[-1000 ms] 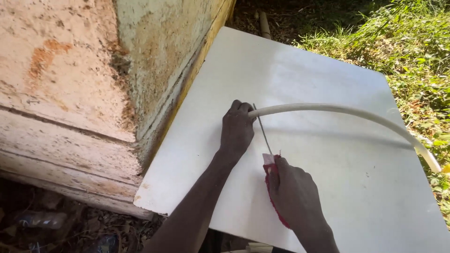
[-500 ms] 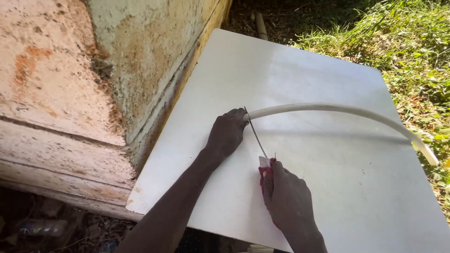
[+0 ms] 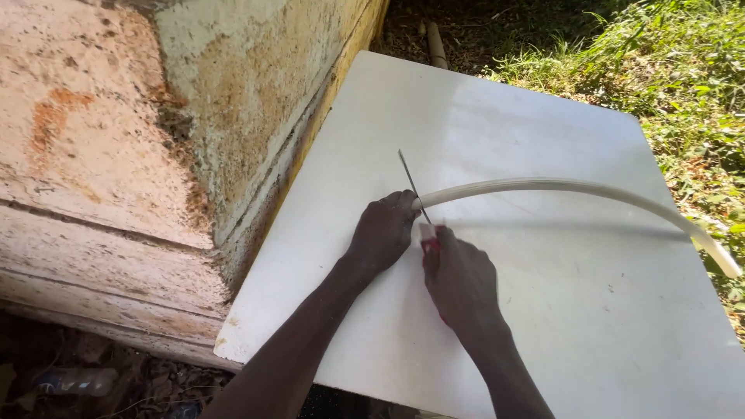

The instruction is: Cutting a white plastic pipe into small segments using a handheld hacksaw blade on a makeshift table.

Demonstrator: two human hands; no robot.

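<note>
A flat white board (image 3: 543,326) is laid outdoors as the work surface, its left edge set close along a weathered, stained concrete wall (image 3: 155,155). Grass (image 3: 667,70) is seen beyond the board's far and right edges, and dry litter is seen on the ground below its near left corner. A long, cream-coloured flexible pipe (image 3: 559,186) is laid across the middle of the board; it curves from near the centre out past the right edge, where its far end hangs clear of the board. The left hand (image 3: 384,233) is closed around the pipe's near end, with the fingers curled fully over it and the hand pressed down against the board. The right hand (image 3: 458,283) is positioned just beside the left, nearer the board's front edge, with the fingers wrapped tightly around the red handle (image 3: 429,245) of a thin saw blade (image 3: 411,182). The blade is laid across the pipe just beside the left hand's fingers, and its tip is pointed toward the board's far edge. Most of the handle is hidden inside the right fist.
</note>
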